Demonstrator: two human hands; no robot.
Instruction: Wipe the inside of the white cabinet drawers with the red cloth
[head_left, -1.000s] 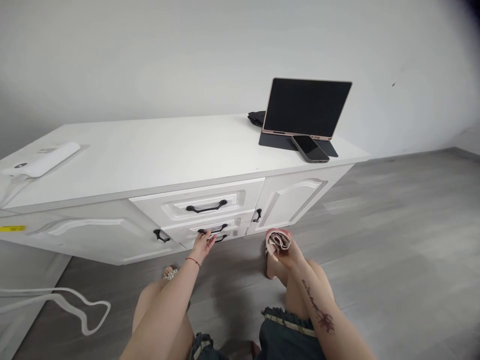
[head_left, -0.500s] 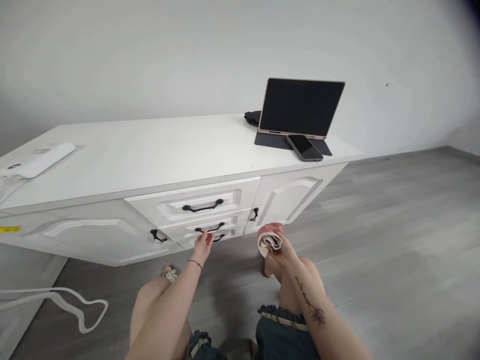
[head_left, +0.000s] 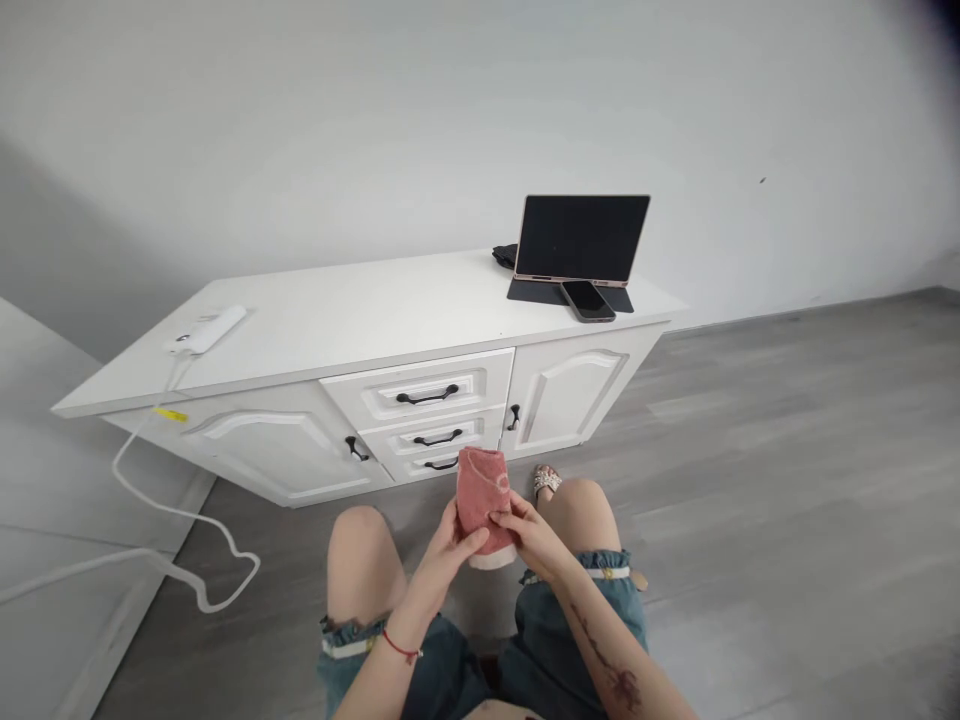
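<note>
A rolled-up pink towel (head_left: 484,500) with a white edge and a pale line pattern is held up over my knees. My left hand (head_left: 455,540) grips its left side, thumb across the front. On the right side my right hand (head_left: 529,535) holds it too, with thumb and fingers pressed on the cloth. Just beyond the towel is the white cabinet (head_left: 337,345), whose drawers and doors look closed. The towel's top lies in front of the lowest drawer handle (head_left: 441,464) and partly covers it.
On the cabinet top stand a tablet-like screen (head_left: 581,238), a phone (head_left: 588,300) before it and a black item (head_left: 504,256) behind. At the left lies a white power strip (head_left: 214,328); its cable (head_left: 225,540) hangs down beside the cabinet. Grey floor (head_left: 750,500) stretches right.
My left hand has left the drawer handles and now holds the towel. My right hand has brought the towel leftward to the middle and turned it upright. The view has shifted.
</note>
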